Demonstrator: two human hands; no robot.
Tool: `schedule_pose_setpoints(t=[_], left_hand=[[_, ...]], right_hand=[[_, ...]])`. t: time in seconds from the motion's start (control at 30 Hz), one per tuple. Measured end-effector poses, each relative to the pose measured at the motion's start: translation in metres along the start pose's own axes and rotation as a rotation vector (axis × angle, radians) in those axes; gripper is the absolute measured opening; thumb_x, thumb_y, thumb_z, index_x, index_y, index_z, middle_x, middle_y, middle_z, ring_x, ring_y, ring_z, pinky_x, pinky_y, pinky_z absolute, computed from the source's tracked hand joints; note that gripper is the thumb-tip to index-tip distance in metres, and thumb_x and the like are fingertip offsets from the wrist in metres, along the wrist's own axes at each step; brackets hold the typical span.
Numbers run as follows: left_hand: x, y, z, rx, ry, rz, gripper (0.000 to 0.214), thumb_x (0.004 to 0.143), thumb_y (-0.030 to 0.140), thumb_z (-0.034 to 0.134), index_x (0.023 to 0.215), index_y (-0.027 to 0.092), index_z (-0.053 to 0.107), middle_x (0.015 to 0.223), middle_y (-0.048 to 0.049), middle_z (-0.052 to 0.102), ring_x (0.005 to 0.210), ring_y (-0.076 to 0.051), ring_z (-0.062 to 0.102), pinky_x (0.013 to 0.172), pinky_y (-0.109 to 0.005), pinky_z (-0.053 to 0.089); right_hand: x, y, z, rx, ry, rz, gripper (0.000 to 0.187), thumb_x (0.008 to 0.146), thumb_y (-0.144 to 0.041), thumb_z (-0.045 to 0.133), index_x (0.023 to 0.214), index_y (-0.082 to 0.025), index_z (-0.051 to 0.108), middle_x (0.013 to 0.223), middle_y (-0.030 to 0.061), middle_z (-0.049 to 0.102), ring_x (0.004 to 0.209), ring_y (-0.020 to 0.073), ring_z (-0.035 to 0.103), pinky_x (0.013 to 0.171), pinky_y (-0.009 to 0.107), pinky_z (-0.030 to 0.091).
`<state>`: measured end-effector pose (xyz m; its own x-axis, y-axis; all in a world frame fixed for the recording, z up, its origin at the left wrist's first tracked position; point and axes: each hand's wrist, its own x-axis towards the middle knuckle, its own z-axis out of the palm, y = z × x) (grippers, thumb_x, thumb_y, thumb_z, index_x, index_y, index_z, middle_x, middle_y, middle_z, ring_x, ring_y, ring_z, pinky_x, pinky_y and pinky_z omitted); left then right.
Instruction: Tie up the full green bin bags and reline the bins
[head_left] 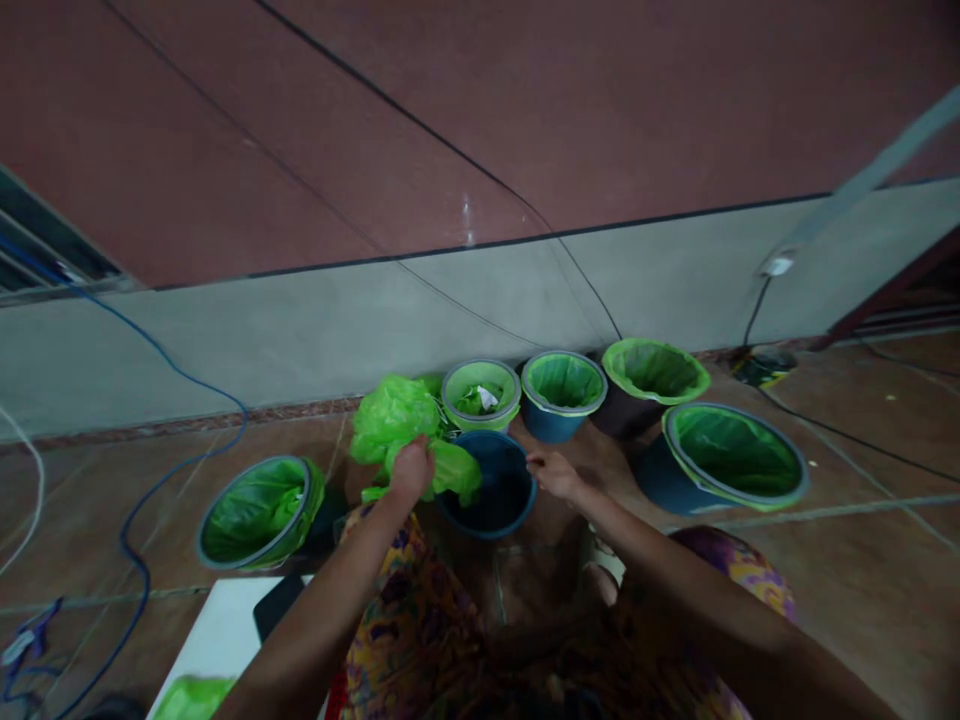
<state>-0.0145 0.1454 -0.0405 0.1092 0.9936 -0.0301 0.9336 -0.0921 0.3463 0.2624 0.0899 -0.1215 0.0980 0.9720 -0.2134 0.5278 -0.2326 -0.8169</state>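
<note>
My left hand (412, 468) is closed on a crumpled bright green plastic bag (396, 418), held just left of a dark blue bin (495, 492) that has no liner. Part of the bag hangs over that bin's left rim. My right hand (553, 472) rests on the bin's right rim with its fingers curled on the edge. The bin stands on the tiled floor right in front of my knees.
Several bins lined with green bags stand around: one at the left (259, 512), three along the wall (564, 384) and a large one at the right (735, 455). Cables (142, 520) trail over the floor and wall. A white board (217, 640) lies at lower left.
</note>
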Motion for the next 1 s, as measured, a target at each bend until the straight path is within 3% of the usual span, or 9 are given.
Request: schedule_pose_setpoints(t=[0.17,0.3,0.43,0.53,0.7,0.8,0.87,0.93,1.0], left_hand=[[0.013,0.025,0.073,-0.695,-0.414,-0.23,0.025,0.074,0.036,0.073,0.08,0.013,0.067,0.067,-0.0039,0.065,0.062,-0.018,0.063,0.062,-0.03,0.051],[0.02,0.033,0.101,-1.048,-0.635,-0.3,0.038,0.056,0.031,0.086,0.082,0.012,0.065,0.072,-0.0035,0.066,0.065,-0.016,0.063,0.066,-0.031,0.054],[0.027,0.03,0.119,-1.124,-0.766,-0.194,0.035,0.059,0.026,0.08,0.089,0.012,0.066,0.08,-0.0037,0.068,0.073,-0.018,0.065,0.072,-0.033,0.055],[0.037,0.022,0.121,-0.708,-0.731,0.045,0.02,0.064,0.017,0.069,0.083,0.014,0.069,0.074,-0.0022,0.067,0.076,-0.02,0.064,0.074,-0.032,0.053],[0.055,0.012,0.097,0.071,-0.424,0.341,0.021,0.076,0.008,0.054,0.08,0.018,0.073,0.1,-0.0094,0.07,0.105,-0.025,0.061,0.097,-0.04,0.044],[0.062,0.015,0.089,0.109,-0.216,0.358,0.024,0.083,0.012,0.052,0.09,0.02,0.074,0.131,-0.0104,0.061,0.122,-0.029,0.053,0.106,-0.046,0.039],[0.064,0.021,0.092,0.005,-0.102,0.29,0.035,0.087,0.013,0.048,0.115,0.021,0.068,0.143,-0.01,0.052,0.127,-0.027,0.05,0.108,-0.043,0.038],[0.064,0.027,0.098,-0.143,-0.097,0.143,0.045,0.092,0.019,0.044,0.136,0.016,0.052,0.14,-0.0131,0.054,0.126,-0.023,0.053,0.107,-0.038,0.041],[0.063,0.031,0.106,-0.276,-0.22,-0.004,0.047,0.097,0.03,0.039,0.14,0.01,0.046,0.128,-0.0146,0.063,0.118,-0.022,0.06,0.102,-0.034,0.045]], right_hand=[[-0.008,-0.014,0.0,0.051,-0.179,-0.065,0.021,0.078,-0.025,0.061,0.097,-0.019,0.07,0.075,0.0032,0.069,0.065,0.0158,0.061,0.063,0.027,0.048],[0.003,-0.016,0.011,-0.034,-0.268,-0.198,0.028,0.075,-0.028,0.068,0.102,-0.021,0.066,0.09,0.0029,0.07,0.076,0.0169,0.062,0.067,0.026,0.045],[0.027,-0.003,0.034,-0.176,-0.266,-0.128,0.017,0.073,-0.017,0.067,0.089,-0.02,0.066,0.085,0.0021,0.069,0.075,0.0168,0.061,0.066,0.024,0.041],[0.04,0.01,0.041,-0.256,-0.321,-0.065,0.013,0.072,-0.008,0.059,0.079,-0.017,0.064,0.077,0.0019,0.066,0.069,0.0145,0.058,0.061,0.023,0.038],[0.046,0.014,0.011,-0.287,-0.603,-0.121,0.018,0.066,-0.004,0.054,0.075,-0.016,0.063,0.068,-0.0018,0.061,0.061,0.0104,0.051,0.053,0.021,0.032],[0.041,0.004,-0.012,-0.277,-0.814,-0.144,0.014,0.065,-0.007,0.056,0.075,-0.016,0.061,0.065,-0.0038,0.057,0.059,0.0093,0.048,0.05,0.02,0.028],[0.037,-0.003,-0.018,-0.26,-0.882,-0.13,0.01,0.067,-0.009,0.056,0.074,-0.016,0.058,0.063,-0.0045,0.053,0.058,0.0087,0.045,0.049,0.02,0.027],[0.034,-0.005,-0.015,-0.258,-0.84,-0.102,0.008,0.068,-0.008,0.054,0.069,-0.016,0.054,0.061,-0.0051,0.049,0.056,0.0079,0.042,0.048,0.02,0.026],[0.034,-0.001,-0.008,-0.231,-0.763,-0.053,0.009,0.069,-0.008,0.053,0.066,-0.017,0.05,0.059,-0.0056,0.046,0.055,0.0073,0.039,0.048,0.019,0.026]])
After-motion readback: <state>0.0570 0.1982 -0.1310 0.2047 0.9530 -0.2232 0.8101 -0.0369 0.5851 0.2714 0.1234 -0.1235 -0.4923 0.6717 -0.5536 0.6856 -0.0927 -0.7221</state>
